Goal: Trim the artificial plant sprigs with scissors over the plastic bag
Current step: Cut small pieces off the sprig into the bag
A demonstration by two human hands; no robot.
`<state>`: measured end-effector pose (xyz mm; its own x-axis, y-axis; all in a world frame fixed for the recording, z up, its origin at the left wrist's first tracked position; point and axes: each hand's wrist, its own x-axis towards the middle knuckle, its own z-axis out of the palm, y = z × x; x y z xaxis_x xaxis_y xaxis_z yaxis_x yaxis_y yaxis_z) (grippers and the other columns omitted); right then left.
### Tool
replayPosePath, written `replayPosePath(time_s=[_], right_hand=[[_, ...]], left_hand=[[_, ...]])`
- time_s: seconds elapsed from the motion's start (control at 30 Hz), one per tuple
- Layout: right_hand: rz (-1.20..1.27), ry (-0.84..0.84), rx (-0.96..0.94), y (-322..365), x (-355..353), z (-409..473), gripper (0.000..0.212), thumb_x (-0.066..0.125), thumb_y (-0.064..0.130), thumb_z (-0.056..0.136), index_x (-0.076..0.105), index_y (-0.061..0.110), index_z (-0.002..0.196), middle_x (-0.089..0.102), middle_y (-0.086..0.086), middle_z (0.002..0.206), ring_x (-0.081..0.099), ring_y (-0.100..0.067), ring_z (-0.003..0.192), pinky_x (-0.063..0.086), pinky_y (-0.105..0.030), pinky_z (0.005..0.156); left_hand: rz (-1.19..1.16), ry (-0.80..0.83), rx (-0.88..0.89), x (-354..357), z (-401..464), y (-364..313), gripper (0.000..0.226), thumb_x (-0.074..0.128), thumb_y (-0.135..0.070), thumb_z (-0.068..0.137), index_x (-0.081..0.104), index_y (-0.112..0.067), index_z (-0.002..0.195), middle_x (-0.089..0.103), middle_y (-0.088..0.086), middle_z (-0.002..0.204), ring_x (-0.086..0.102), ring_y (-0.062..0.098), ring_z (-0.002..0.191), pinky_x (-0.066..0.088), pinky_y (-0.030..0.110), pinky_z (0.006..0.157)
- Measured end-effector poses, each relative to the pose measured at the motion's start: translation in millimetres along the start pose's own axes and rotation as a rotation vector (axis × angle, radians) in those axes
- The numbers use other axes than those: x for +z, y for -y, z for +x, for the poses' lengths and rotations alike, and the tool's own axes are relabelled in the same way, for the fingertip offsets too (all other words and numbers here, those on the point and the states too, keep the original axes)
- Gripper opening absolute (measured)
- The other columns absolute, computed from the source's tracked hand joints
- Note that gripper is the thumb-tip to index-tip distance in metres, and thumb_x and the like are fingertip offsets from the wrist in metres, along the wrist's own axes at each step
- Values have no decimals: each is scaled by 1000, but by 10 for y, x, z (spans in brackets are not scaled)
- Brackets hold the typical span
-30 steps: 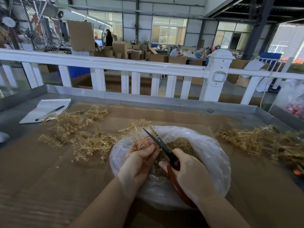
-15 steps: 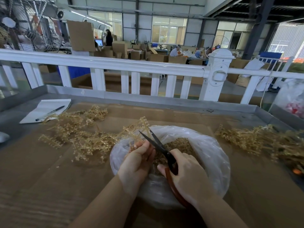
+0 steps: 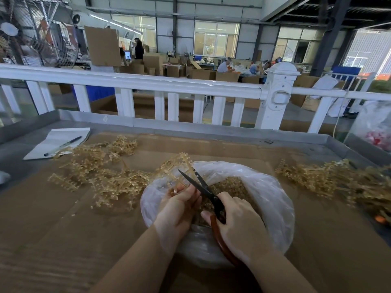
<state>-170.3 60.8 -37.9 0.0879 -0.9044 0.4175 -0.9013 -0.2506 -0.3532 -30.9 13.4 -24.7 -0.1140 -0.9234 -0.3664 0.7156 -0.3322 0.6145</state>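
A clear plastic bag (image 3: 273, 199) lies open on the cardboard-covered table, with tan trimmed bits (image 3: 230, 187) heaped inside. My left hand (image 3: 179, 205) pinches a tan plastic sprig (image 3: 176, 168) over the bag's left rim; the sprig sticks up and away from me. My right hand (image 3: 239, 227) grips scissors (image 3: 203, 187) with dark blades and red-brown handles. The blades are slightly apart and point up-left at the sprig, just right of my left fingers.
A pile of tan sprigs (image 3: 105, 176) lies left of the bag, another pile (image 3: 330, 180) to the right. A white notepad (image 3: 48, 148) with a pen (image 3: 63, 145) sits far left. A white fence (image 3: 169, 85) borders the table's far edge. People work among cardboard boxes beyond it.
The sprig has turned in my left hand, its tip now higher and further right. The scissor blades opened half a second ago and have since narrowed around the sprig.
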Motion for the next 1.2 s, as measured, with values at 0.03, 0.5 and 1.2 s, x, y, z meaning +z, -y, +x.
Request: replayPosePath(time_s=[0.03,0.5,1.2], right_hand=[[-3,4,-2,-3,1,3,34,42,66,86,46,35,100,52,14,87,46,-6,85,36,-19,72],[-44,20,-30,-7,15,49,38,38,65,88,46,30,100,57,11,83,56,-7,77,43,-15,70],[-16,-1,-14,57,18,46,31,40,63,89,39,32,92,55,12,80,51,-3,72,33,-11,63]], left_hand=[[6,-2,9,-5,4,7,32,61,3,84,55,-5,115,70,8,70,67,16,65,52,28,65],[13,11,17,-35,37,25,34,63,2,81,60,0,115,72,12,90,71,17,73,56,27,62],[52,72,61,2,-18,49,21,58,5,85,63,2,105,72,17,94,71,23,83,58,32,68]])
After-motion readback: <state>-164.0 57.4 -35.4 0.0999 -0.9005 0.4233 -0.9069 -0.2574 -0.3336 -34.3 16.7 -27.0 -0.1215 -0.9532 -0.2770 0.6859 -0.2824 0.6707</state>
